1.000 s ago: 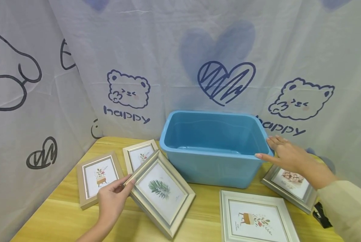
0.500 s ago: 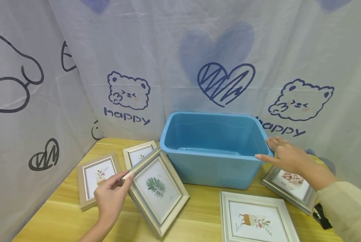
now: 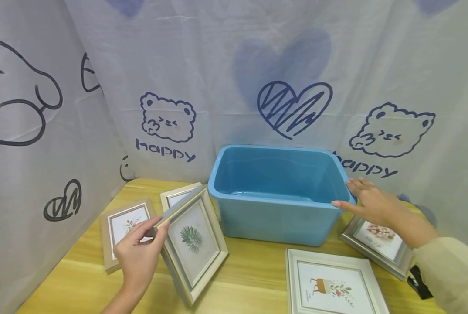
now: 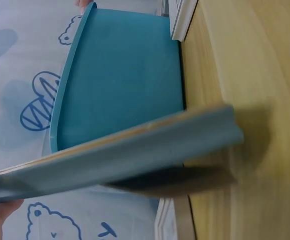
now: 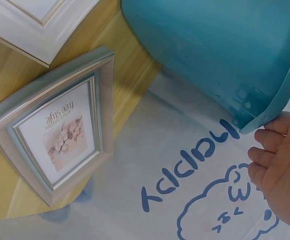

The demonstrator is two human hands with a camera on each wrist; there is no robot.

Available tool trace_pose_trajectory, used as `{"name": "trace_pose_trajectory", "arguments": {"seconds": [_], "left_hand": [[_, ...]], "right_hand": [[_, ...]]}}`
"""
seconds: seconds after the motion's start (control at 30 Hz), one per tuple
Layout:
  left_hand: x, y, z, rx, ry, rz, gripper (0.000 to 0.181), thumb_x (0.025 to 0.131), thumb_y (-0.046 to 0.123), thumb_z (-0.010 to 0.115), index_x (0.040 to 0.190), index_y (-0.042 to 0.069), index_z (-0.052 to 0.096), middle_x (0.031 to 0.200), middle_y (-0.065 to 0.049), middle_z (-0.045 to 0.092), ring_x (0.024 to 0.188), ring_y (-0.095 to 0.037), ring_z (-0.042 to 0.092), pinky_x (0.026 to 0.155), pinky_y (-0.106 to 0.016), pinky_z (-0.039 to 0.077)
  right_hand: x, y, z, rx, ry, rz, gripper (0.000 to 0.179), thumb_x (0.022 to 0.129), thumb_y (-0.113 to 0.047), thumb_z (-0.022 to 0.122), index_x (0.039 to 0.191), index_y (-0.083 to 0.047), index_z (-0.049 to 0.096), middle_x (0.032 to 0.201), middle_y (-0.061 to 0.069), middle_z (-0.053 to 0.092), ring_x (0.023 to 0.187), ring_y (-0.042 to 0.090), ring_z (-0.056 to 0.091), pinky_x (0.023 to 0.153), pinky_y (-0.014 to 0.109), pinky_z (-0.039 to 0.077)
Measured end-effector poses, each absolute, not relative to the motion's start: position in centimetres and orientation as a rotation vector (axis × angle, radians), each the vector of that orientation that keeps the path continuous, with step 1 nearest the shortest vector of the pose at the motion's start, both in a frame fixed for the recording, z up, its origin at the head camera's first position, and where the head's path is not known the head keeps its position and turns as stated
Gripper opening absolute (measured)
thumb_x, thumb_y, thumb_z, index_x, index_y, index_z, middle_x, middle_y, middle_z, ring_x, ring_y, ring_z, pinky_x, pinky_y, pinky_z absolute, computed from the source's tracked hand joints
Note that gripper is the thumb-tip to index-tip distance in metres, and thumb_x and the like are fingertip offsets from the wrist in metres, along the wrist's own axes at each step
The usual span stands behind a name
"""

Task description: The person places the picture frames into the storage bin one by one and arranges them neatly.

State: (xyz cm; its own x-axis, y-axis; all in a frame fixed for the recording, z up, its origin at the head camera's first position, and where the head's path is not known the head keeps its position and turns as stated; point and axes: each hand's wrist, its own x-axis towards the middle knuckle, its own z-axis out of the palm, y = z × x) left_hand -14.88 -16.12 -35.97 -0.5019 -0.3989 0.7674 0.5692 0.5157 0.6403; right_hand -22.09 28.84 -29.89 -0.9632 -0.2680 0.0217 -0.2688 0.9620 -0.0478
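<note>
My left hand [image 3: 137,253] pinches the upper left edge of a silvery picture frame [image 3: 191,240] with a green leaf print. The frame stands tilted above the wooden table, left of the blue plastic bin [image 3: 273,218]. In the left wrist view the same picture frame [image 4: 115,157] shows edge-on, with its stand leg behind it. My right hand [image 3: 375,209] rests on the bin's right rim, fingers extended and thumb at the front corner. In the right wrist view the fingertips of the right hand [image 5: 279,160] touch the rim's underside. Nothing is visible inside the bin.
Two beige picture frames, one at the left [image 3: 126,226] and one behind the held frame [image 3: 175,196], lie on the table [image 3: 242,279]. A cream frame [image 3: 336,288] lies in front; a dark silver frame [image 3: 379,240] lies right, near a black object [image 3: 418,281]. A printed curtain [image 3: 234,78] hangs behind.
My left hand has shifted slightly left and turned the leaf-print frame more edge-on, its lower corner swinging left. My right hand stays on the bin's rim.
</note>
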Motion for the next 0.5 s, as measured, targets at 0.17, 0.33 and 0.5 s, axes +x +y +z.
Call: {"name": "trace_pose_trajectory", "arguments": {"seconds": [0.17,0.33,0.5], "left_hand": [[-15.2,-15.9,-35.7,-0.284,-1.655,-1.06,0.016,0.065,-0.011,0.073,0.08,-0.011,0.07,0.08,-0.013,0.072,0.073,0.016,0.057,0.057,-0.004,0.046],[-15.9,-16.0,-35.7,-0.411,-1.568,-0.872,0.032,0.082,0.021,0.07,0.079,-0.011,0.07,0.081,-0.025,0.069,0.074,0.008,0.061,0.063,-0.004,0.047],[-16.4,-15.9,-35.4,-0.466,-1.504,-0.735,0.038,0.087,0.025,0.064,0.075,-0.011,0.069,0.08,-0.023,0.069,0.053,-0.016,0.059,0.06,-0.006,0.048]], "right_hand": [[-22.1,28.9,-29.9,0.416,-3.099,0.077,0.091,0.088,-0.063,0.043,0.137,0.013,0.032,0.141,0.038,0.026,0.128,0.056,0.025,0.095,0.069,0.03],[-22.1,28.8,-30.0,0.404,-3.1,0.085,0.091,0.088,-0.063,0.043,0.137,0.013,0.032,0.141,0.038,0.026,0.128,0.056,0.025,0.095,0.069,0.03],[-22.1,28.8,-30.0,0.392,-3.095,0.089,0.092,0.087,-0.063,0.043,0.137,0.013,0.032,0.141,0.038,0.026,0.128,0.056,0.025,0.095,0.069,0.029]]}}
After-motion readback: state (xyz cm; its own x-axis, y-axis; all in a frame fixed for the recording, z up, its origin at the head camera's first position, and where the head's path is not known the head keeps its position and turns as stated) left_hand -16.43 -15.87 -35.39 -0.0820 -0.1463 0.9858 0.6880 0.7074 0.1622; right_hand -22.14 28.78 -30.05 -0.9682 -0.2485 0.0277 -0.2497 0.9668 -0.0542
